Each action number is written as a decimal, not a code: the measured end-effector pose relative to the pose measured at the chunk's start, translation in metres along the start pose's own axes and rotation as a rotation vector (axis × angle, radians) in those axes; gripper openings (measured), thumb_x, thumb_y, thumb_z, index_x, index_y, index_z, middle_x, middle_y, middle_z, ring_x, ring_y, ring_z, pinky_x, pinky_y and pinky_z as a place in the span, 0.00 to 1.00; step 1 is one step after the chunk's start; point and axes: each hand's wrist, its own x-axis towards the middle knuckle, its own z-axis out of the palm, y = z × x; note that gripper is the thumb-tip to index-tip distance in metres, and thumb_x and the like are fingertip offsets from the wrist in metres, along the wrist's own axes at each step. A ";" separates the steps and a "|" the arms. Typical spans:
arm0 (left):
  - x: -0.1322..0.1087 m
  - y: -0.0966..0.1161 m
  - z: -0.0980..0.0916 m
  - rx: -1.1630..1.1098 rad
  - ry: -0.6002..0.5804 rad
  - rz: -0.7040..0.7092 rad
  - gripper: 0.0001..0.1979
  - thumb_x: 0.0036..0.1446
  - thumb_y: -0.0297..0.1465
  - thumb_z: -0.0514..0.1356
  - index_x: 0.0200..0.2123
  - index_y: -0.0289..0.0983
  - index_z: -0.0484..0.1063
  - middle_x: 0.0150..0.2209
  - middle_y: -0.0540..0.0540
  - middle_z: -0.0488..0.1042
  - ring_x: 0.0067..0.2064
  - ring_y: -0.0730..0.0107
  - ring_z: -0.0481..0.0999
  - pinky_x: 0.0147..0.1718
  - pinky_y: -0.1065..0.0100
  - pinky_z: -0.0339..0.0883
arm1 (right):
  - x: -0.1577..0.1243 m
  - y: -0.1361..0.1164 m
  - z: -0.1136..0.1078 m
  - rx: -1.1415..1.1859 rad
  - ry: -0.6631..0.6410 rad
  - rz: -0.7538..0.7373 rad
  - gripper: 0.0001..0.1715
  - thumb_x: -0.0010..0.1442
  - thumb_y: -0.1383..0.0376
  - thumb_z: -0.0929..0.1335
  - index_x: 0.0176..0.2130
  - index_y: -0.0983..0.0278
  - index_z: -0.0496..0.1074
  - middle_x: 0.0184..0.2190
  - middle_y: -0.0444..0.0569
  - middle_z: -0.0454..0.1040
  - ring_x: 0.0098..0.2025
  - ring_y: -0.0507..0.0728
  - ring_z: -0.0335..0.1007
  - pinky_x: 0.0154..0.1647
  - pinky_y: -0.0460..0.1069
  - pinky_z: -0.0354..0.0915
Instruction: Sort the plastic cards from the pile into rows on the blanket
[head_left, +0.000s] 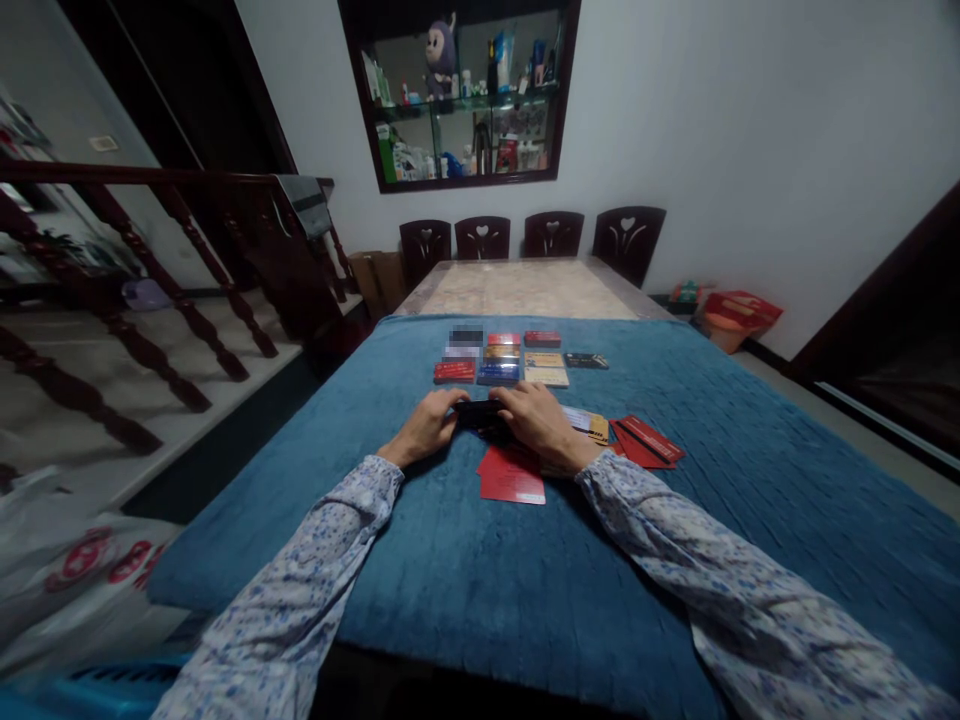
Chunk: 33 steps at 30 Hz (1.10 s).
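Observation:
My left hand [435, 422] and my right hand [538, 418] grip the two ends of a small stack of black cards [478, 411], held low over the blue cloth. Red cards [514, 478] lie just in front of them, partly under my right wrist. Beside my right hand are yellow-and-white cards [589, 424] and a fan of red cards with a dark stripe [649, 442]. Beyond my hands several neat piles stand in rows, among them a red pile [454, 372], a blue pile [499, 373], a cream pile [547, 369] and a black card [586, 360].
A blue cloth [315, 450] covers the near part of the table; its stone top [525, 285] shows at the far end. Dark chairs [555, 235] stand behind it. To the left are a wooden railing [180, 190] and white plastic bags [75, 560].

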 end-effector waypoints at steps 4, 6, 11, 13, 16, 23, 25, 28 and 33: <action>-0.001 0.000 0.001 0.023 -0.004 -0.013 0.19 0.57 0.20 0.55 0.51 0.37 0.70 0.45 0.41 0.78 0.47 0.60 0.77 0.50 0.58 0.71 | -0.002 -0.002 0.000 -0.022 -0.039 0.025 0.24 0.68 0.67 0.64 0.62 0.63 0.67 0.48 0.57 0.80 0.50 0.63 0.69 0.51 0.54 0.56; -0.001 0.002 0.001 0.034 -0.014 -0.019 0.21 0.56 0.20 0.55 0.52 0.37 0.69 0.46 0.41 0.78 0.47 0.59 0.77 0.50 0.57 0.71 | -0.002 -0.003 0.002 -0.030 -0.050 0.035 0.26 0.68 0.67 0.64 0.64 0.64 0.65 0.49 0.58 0.80 0.51 0.64 0.70 0.52 0.55 0.55; 0.000 0.009 0.001 0.077 -0.065 -0.049 0.20 0.57 0.22 0.56 0.54 0.36 0.67 0.47 0.40 0.78 0.47 0.56 0.77 0.49 0.56 0.70 | -0.001 -0.003 0.008 -0.015 -0.055 0.046 0.28 0.67 0.69 0.63 0.65 0.66 0.63 0.51 0.59 0.78 0.52 0.64 0.70 0.53 0.56 0.55; 0.000 0.011 0.002 0.087 -0.076 -0.071 0.20 0.58 0.23 0.55 0.54 0.36 0.66 0.46 0.40 0.78 0.46 0.56 0.77 0.49 0.56 0.70 | -0.001 -0.004 0.009 -0.004 -0.049 0.054 0.27 0.67 0.69 0.63 0.65 0.65 0.64 0.52 0.59 0.77 0.53 0.64 0.69 0.53 0.56 0.55; 0.000 0.014 0.004 0.089 -0.068 -0.103 0.21 0.58 0.22 0.55 0.55 0.36 0.66 0.46 0.40 0.77 0.46 0.56 0.76 0.48 0.56 0.70 | -0.001 -0.004 0.008 -0.001 -0.036 0.061 0.27 0.67 0.70 0.63 0.64 0.64 0.64 0.53 0.60 0.76 0.53 0.63 0.68 0.52 0.55 0.56; 0.000 0.013 0.007 0.051 -0.039 -0.086 0.23 0.57 0.22 0.56 0.56 0.33 0.65 0.51 0.35 0.75 0.52 0.53 0.74 0.52 0.52 0.68 | -0.001 -0.002 0.009 0.008 -0.005 0.066 0.27 0.68 0.70 0.62 0.64 0.65 0.63 0.53 0.60 0.74 0.54 0.64 0.66 0.52 0.55 0.56; 0.000 0.013 0.006 0.064 -0.039 -0.077 0.25 0.56 0.22 0.57 0.58 0.34 0.64 0.53 0.35 0.74 0.55 0.51 0.73 0.54 0.51 0.67 | -0.001 -0.001 0.009 0.017 0.000 0.064 0.28 0.67 0.70 0.64 0.64 0.66 0.63 0.53 0.60 0.73 0.55 0.64 0.65 0.52 0.55 0.56; 0.000 0.013 0.005 0.095 -0.043 -0.077 0.26 0.56 0.24 0.58 0.59 0.35 0.63 0.54 0.35 0.73 0.56 0.50 0.72 0.54 0.50 0.66 | 0.000 -0.002 0.007 0.020 0.000 0.068 0.28 0.66 0.68 0.66 0.64 0.66 0.63 0.54 0.60 0.73 0.55 0.65 0.65 0.52 0.56 0.57; 0.001 0.015 0.003 0.141 -0.065 -0.078 0.26 0.56 0.24 0.58 0.59 0.33 0.62 0.53 0.33 0.73 0.56 0.48 0.71 0.54 0.49 0.64 | -0.001 -0.005 0.002 0.006 -0.007 0.069 0.32 0.63 0.69 0.70 0.64 0.66 0.63 0.54 0.61 0.72 0.56 0.65 0.65 0.52 0.55 0.57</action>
